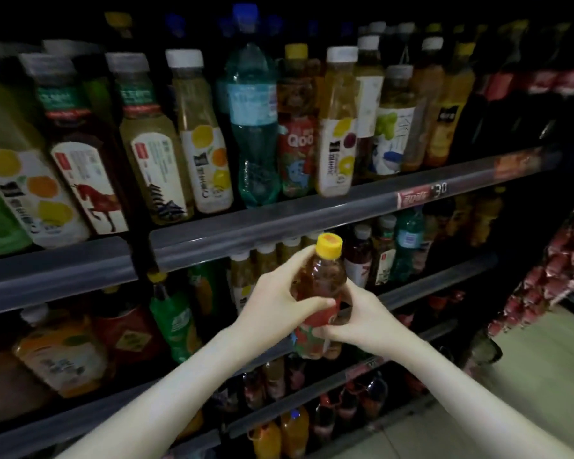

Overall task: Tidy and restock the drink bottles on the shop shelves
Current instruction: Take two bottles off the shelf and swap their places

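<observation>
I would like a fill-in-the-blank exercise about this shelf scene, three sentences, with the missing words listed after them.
1. The bottle being held has a ____ cap.
2. Its label is mostly ____.
3. The left hand grips the bottle higher up than the ____ hand.

Missing words: yellow; red; right.

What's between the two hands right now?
The yellow-capped bottle, red label: left hand grips its upper body, right hand its label. Head view.
</observation>
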Demonstrator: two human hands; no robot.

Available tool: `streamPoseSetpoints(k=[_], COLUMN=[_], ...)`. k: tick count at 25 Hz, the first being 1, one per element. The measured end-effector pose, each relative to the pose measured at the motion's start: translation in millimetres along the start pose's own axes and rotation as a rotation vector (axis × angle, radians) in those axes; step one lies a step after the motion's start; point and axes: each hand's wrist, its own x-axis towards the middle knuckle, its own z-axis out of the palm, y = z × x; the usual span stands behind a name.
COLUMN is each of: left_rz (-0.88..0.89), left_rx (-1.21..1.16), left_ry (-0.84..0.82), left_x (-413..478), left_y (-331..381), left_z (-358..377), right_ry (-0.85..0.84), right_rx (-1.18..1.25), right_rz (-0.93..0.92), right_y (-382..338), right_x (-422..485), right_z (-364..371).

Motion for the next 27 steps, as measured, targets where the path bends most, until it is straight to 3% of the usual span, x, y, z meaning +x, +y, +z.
streamPoseSetpoints(k=[6,10,12,17,22,27], left_rz=[-0.208,-0.391,-0.464,-0.466,-0.404,-0.377], left_rx=[0.371,0.266,0.21,0.172,0.251,0.306], left_ry=[0.042,0.219,0.33,0.508,0.549,0.556], left_x=[37.9,72.2,78.7,87.4,108.7,116.8], left_y=[-10.7,-28.3,-39.2,-54.0,-78.2,-104.0], left_z=[121.5,172.2,183.0,177.8,170.2,179.4], right_ry=[0.074,-0.136,-0.12,0.069,0.069,0.079], right_rx=[0.003,-0.127,-0.258,-0.285,-0.332,-0.531], right_rz=[0.042,0.018,-0.042,-0.151,-0.282,-0.228], right_y=[99.3,152.4,169.4,179.3,168.1,176.9], right_x=[7.5,29.5,45.5,82.0,123.6,152.9], right_z=[-46.7,-99.4,-125.0,-148.8,-127.6,-99.6])
